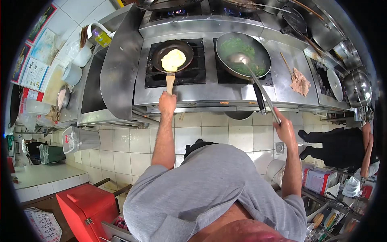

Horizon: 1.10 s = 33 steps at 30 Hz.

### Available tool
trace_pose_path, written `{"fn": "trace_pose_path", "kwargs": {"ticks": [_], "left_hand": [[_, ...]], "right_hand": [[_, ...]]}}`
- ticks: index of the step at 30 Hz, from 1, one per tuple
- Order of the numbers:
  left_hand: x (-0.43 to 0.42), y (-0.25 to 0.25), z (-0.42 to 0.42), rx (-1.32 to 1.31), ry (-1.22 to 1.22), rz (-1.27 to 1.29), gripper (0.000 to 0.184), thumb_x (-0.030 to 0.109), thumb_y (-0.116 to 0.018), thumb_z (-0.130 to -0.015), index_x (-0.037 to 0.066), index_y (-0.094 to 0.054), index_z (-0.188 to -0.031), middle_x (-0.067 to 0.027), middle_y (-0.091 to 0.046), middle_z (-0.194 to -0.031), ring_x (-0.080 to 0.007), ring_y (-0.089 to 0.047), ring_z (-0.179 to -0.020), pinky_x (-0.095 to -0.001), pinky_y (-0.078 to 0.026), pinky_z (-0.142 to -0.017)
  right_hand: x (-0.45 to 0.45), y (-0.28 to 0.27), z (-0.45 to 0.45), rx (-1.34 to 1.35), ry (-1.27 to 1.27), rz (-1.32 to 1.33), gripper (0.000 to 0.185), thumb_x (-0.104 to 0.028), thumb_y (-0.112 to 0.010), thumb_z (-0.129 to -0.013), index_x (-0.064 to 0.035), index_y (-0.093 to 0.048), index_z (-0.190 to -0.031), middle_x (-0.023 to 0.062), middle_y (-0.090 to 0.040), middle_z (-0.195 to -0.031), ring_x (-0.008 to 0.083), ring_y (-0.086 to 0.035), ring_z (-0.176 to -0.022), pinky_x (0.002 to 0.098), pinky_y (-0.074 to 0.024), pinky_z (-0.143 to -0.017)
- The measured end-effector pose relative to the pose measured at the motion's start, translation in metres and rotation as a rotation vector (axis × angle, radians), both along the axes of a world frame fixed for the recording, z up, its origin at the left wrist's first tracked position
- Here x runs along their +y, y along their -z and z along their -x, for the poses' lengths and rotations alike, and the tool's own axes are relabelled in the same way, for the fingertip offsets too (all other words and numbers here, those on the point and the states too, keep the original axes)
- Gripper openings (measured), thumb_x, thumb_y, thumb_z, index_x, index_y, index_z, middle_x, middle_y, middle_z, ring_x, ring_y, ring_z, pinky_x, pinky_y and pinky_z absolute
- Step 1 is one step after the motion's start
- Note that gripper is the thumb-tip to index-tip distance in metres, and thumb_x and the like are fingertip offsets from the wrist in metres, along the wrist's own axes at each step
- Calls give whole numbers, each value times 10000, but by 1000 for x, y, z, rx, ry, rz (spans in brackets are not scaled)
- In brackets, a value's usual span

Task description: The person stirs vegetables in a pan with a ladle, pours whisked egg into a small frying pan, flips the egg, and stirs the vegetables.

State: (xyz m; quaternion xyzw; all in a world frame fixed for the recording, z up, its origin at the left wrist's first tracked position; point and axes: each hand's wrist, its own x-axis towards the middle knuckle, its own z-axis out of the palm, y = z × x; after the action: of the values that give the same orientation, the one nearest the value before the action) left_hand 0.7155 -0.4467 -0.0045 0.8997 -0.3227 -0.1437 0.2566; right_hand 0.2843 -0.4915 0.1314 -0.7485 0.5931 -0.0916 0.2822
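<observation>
A tiled kitchen, with a steel stove (209,92) spread in front of both hands. We see the left hand (167,103) wrapped around the wooden handle (170,84) of a frying pan (158,56), which sits on a burner straight ahead of that hand. The right hand (284,128) grips the end of a long ladle (266,100), its bowl ahead and to the left of that hand, inside a wok (262,46). In the pan we find a soft yellow mass of food (173,60); in the wok, greens (240,46) under steam. We note the wok's dark handle (259,97) between the hands, close beside the ladle. Ahead of the right hand lies a crumpled cloth (300,82) with a thin stick (285,62). A curved metal panel (121,68) stands ahead and left of the left hand; another person (342,147) is to the right of the right hand.
</observation>
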Motion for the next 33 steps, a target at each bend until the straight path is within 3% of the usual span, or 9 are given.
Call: {"fn": "trace_pose_path", "kwargs": {"ticks": [9,16,22,23,24,26,27,29,33], "left_hand": [[-9,-11,-3,296,31,262,562,480,-597,-754,-29,-540,-986,-219,-608,-892,-348,-578,-893,-395,-437,-779],[17,6,-8,182,-163,659,608,394,-568,-819,-36,-402,-1215,-153,-494,-999,-240,-502,-874,-345,-416,-778],[60,110,9,716,-469,1032,325,418,-468,-885,93,-468,-892,0,-459,-692,-80,-426,-556,-215,-370,-476],[81,133,14,765,-373,806,328,429,-466,-884,101,-462,-869,1,-447,-665,-83,-420,-534,-223,-361,-451],[109,160,16,798,-280,582,333,440,-463,-882,109,-457,-846,3,-435,-637,-86,-413,-512,-230,-351,-426],[168,226,30,975,-272,241,416,495,-439,-868,98,-469,-748,-5,-438,-555,-107,-402,-399,-252,-309,-334],[203,260,24,1125,-198,-4,430,481,-462,-859,75,-493,-721,-35,-472,-531,-142,-452,-390,-289,-348,-334],[246,281,31,647,203,-618,464,467,-486,-846,33,-531,-687,-70,-505,-524,-186,-492,-392,-339,-394,-360],[242,248,52,636,427,-545,469,417,-464,-857,-2,-569,-676,-86,-525,-528,-196,-513,-396,-346,-427,-399]], "right_hand": [[-14,32,-31,-72,-34,157,559,-24,-560,-771,-145,-402,-1293,234,-588,-967,389,-558,-910,417,-434,-776],[-11,-14,15,223,-40,148,566,-8,-566,-741,-168,-441,-1270,217,-602,-949,377,-572,-907,416,-452,-767],[-23,13,-7,-143,-6,155,493,-36,-560,-778,-100,-448,-1254,231,-605,-854,358,-582,-791,379,-448,-723],[-13,8,2,-98,-45,172,513,-23,-565,-780,-91,-432,-1270,144,-570,-744,190,-546,-640,320,-442,-637],[-3,-9,7,-89,-23,175,513,-23,-565,-780,-91,-432,-1270,144,-570,-744,190,-546,-640,320,-442,-637],[11,-46,12,-127,198,-367,495,-44,-578,-777,-97,-452,-1253,239,-601,-938,336,-604,-788,371,-457,-710],[5,-45,18,-48,166,-358,507,-33,-576,-771,-97,-443,-1256,229,-601,-953,367,-594,-853,385,-456,-731],[-15,1,28,-73,38,-84,508,-37,-574,-772,-95,-439,-1258,226,-604,-937,375,-589,-850,395,-454,-733],[-39,30,-1,-45,-6,183,501,-68,-564,-794,-111,-426,-1274,199,-606,-849,313,-554,-705,382,-447,-675]]}}
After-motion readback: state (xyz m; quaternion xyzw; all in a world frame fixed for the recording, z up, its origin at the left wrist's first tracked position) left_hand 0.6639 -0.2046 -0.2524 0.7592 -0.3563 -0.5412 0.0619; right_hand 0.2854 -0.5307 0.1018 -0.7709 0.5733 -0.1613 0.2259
